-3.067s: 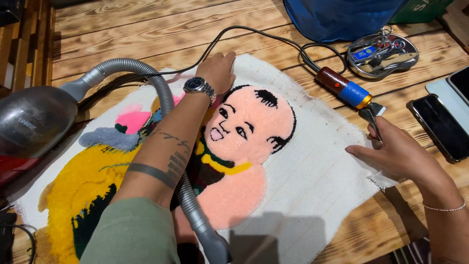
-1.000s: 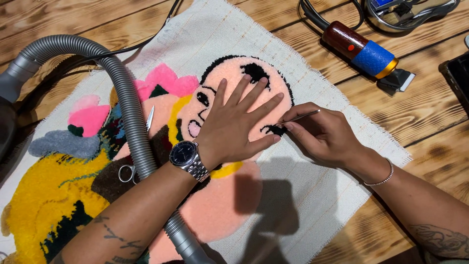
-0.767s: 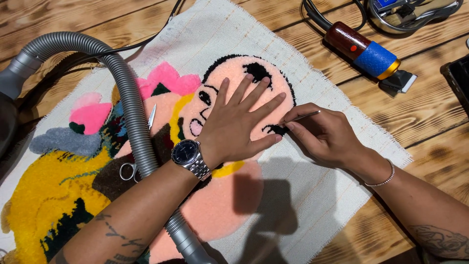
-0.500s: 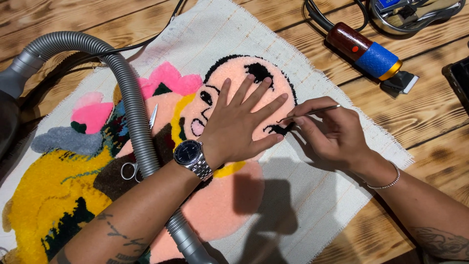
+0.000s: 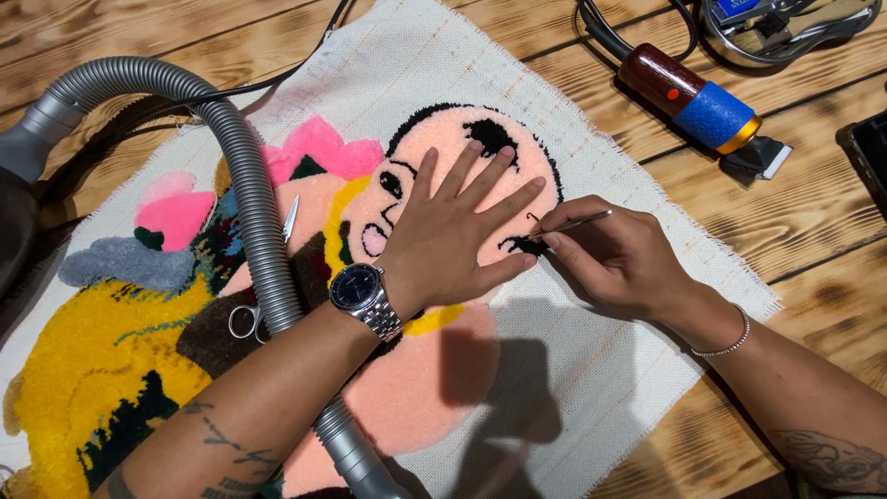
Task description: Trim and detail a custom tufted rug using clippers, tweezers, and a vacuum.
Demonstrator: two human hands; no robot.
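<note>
On the brown wooden plank table [image 5: 813,231], a grey ribbed vacuum hose [image 5: 245,185] crosses my colourful tufted rug on white cloth [image 5: 397,166]. My left hand [image 5: 457,236] lies open, fingers spread flat on its peach face. My right hand [image 5: 614,259] pinches a thin metal tool [image 5: 577,222] at the black tuft [image 5: 528,246] just beside my left fingertips.

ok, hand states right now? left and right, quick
Left hand: open, fingers spread, pressed flat on the rug.
Right hand: closed, pinching a thin metal tool at the rug's black yarn.

a silver wristwatch [image 5: 362,292] with dark dial is worn on the left wrist, a thin bracelet [image 5: 725,340] on the right; both forearms are tattooed.
</note>
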